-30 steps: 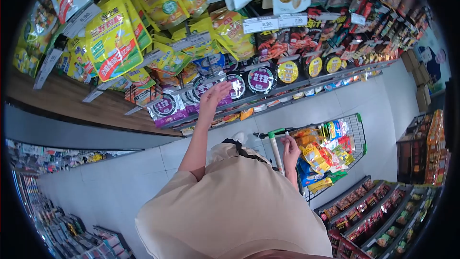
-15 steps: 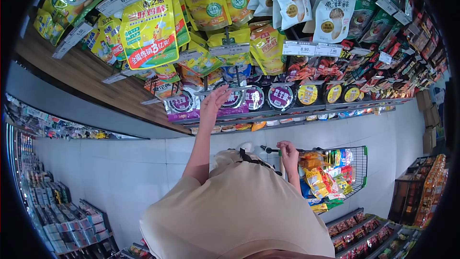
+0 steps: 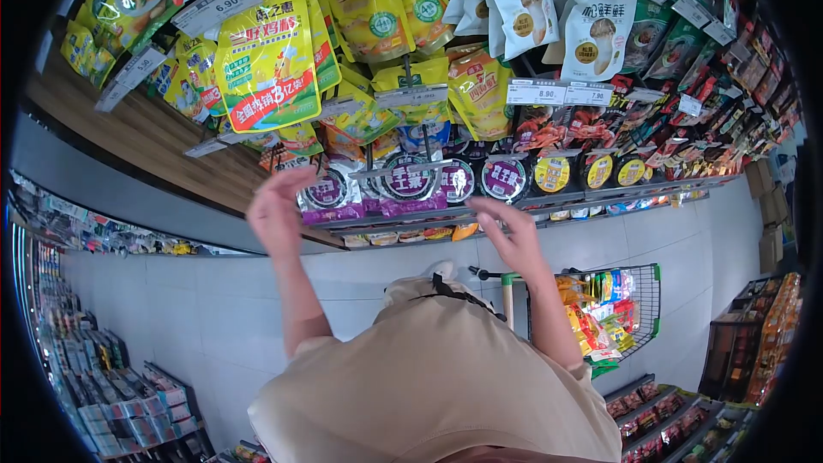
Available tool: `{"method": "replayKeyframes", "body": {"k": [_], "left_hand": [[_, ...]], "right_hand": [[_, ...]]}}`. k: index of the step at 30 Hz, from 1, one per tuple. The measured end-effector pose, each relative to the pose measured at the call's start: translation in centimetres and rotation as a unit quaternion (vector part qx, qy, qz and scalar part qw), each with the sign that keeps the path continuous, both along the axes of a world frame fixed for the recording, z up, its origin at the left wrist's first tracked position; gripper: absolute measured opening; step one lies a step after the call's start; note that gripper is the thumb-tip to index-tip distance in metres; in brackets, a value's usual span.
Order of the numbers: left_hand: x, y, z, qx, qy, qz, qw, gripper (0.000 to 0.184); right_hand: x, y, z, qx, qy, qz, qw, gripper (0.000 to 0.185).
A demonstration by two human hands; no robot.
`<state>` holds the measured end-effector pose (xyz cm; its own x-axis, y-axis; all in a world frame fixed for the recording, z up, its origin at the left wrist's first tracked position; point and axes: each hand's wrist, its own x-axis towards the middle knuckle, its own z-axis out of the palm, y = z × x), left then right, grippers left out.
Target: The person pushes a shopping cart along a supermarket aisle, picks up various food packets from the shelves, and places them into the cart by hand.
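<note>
My left hand [image 3: 279, 206] is raised at the lower left of the shelf rack, fingers stretched toward the purple-and-black pouches. Its fingertips are close to the leftmost purple pouch [image 3: 329, 197]; whether they touch it I cannot tell. My right hand [image 3: 513, 231] is in front of the bottom row with thumb and fingers apart, holding nothing. Just beyond it is a round purple-labelled package [image 3: 503, 178]. Between the hands hangs another purple pouch [image 3: 411, 187] below a clear price-tag holder [image 3: 403, 169].
A shopping cart [image 3: 657, 300] loaded with bagged goods stands at my right, partly behind my right forearm. Yellow seasoning pouches [image 3: 273, 60] and white pouches [image 3: 600, 39] hang above. Cardboard boxes [image 3: 769, 227] are stacked at far right. Another shelf [image 3: 141, 416] stands at lower left.
My left hand has moved left and down, away from the middle purple pouch and its tag holder. My right hand has left the cart handle and risen toward the bottom row.
</note>
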<state>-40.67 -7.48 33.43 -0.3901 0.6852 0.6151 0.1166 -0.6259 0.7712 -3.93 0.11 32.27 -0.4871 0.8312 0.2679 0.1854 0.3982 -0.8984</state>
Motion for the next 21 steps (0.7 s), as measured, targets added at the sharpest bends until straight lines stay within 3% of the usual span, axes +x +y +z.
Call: {"method": "replayKeyframes", "body": {"k": [4,6,8,10,12,14,16,17,21], "left_hand": [[-2.5,-0.6,9.6,0.015,0.032,0.215,0.976,0.034],[-3.8,1.2,12.4,0.012,0.055,0.241,0.969,0.036],[-5.3,3.2,14.4,-0.055,0.088,0.199,0.975,0.044],[-6.8,5.1,14.8,-0.108,0.107,0.169,0.974,0.049],[-7.6,6.8,14.9,-0.143,0.113,0.139,0.973,0.049],[-6.9,7.5,15.4,-0.172,0.048,0.102,0.979,0.046],[-7.3,8.3,15.2,-0.157,0.02,0.069,0.985,0.043],[-7.5,8.5,15.2,-0.142,-0.016,0.035,0.989,0.041],[-6.7,9.0,16.0,-0.122,-0.077,0.01,0.99,0.038]], "right_hand": [[-5.7,3.5,7.8,0.164,0.06,0.075,0.982,0.034],[-9.2,5.4,10.2,0.095,0.102,0.102,0.985,0.036],[-12.9,7.6,12.3,0.028,0.137,0.127,0.982,0.039],[-17.2,10.1,13.0,0.027,0.223,0.13,0.966,0.051],[-21.0,12.2,13.4,0.052,0.224,0.112,0.967,0.058],[-23.1,12.7,14.2,0.071,0.225,0.091,0.968,0.065],[-24.2,12.8,14.9,0.01,0.194,0.11,0.975,0.075],[-24.6,12.8,15.0,0.054,0.154,0.07,0.984,0.075],[-26.2,14.0,14.4,0.002,0.243,0.061,0.968,0.067]]}}
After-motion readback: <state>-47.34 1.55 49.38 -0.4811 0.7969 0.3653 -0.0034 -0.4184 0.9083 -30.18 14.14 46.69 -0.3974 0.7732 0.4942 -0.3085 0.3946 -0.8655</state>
